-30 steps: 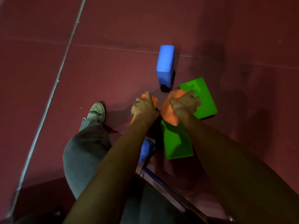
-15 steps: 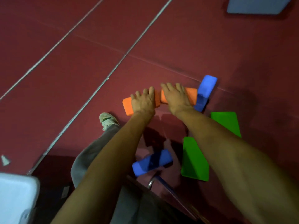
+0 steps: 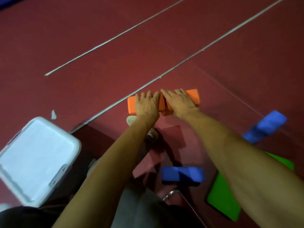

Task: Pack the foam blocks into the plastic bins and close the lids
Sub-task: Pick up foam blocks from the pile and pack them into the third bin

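Two orange foam blocks sit end to end in the air above the red floor. My left hand [image 3: 146, 105] grips the left orange block [image 3: 131, 105] from above, and my right hand [image 3: 179, 102] grips the right orange block [image 3: 194, 96]. Two blue blocks lie on the floor, one [image 3: 182, 175] near my knees and one [image 3: 264, 126] to the right. Green blocks [image 3: 222, 199] lie at the lower right, partly hidden by my right forearm. A plastic bin with a white lid [image 3: 36, 160] stands at the lower left.
My shoe [image 3: 131, 120] and grey trouser leg [image 3: 139, 206] are under my arms. A metal chair frame [image 3: 171, 194] shows near my knees. White floor lines [image 3: 164, 74] run diagonally. A small white scrap [image 3: 53, 114] lies beyond the bin.
Both hands lifted the orange blocks off the pile and carried them forward and left, held side by side. The view swung left, bringing the white-lidded bin into sight.
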Tool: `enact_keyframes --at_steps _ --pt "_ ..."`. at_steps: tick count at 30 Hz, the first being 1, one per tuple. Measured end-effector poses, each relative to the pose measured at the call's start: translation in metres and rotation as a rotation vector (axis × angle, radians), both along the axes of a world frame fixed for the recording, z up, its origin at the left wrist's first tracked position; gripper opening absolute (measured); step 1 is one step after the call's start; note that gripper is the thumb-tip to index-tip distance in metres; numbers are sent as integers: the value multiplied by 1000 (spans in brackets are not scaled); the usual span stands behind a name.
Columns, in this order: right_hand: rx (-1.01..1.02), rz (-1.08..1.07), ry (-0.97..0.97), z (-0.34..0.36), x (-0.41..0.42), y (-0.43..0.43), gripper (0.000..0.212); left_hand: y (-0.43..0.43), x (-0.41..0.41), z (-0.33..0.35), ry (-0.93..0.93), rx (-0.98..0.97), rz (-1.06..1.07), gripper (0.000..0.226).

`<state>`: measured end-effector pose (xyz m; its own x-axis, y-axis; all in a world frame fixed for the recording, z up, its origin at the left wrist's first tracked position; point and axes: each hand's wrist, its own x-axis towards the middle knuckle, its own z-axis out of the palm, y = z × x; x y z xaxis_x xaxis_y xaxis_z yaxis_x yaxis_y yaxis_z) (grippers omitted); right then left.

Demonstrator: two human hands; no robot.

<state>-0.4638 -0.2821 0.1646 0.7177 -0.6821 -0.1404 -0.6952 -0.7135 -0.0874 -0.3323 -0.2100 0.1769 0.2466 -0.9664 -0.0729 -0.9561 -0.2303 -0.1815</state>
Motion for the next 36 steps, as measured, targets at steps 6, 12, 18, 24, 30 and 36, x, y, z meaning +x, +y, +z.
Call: enact_keyframes --at_steps 6,12,18,24,30,36 --pt "-26 227 -46 17 116 29 109 56 101 11 -21 -32 232 81" --pt "-70 497 -89 31 231 85 111 141 191 26 -1 -56 478 86" --pt "-152 787 -77 54 331 186 108 265 253 50 -2 -108 705 91" --pt "-169 1042 -160 71 399 308 106 399 282 74 -15 -94 920 94" --pt "-114 1238 -215 91 432 446 98 539 291 91 -81 -113 1135 97" --pt "-170 1458 -236 105 451 581 96 664 270 103 -142 -138 1336 82"
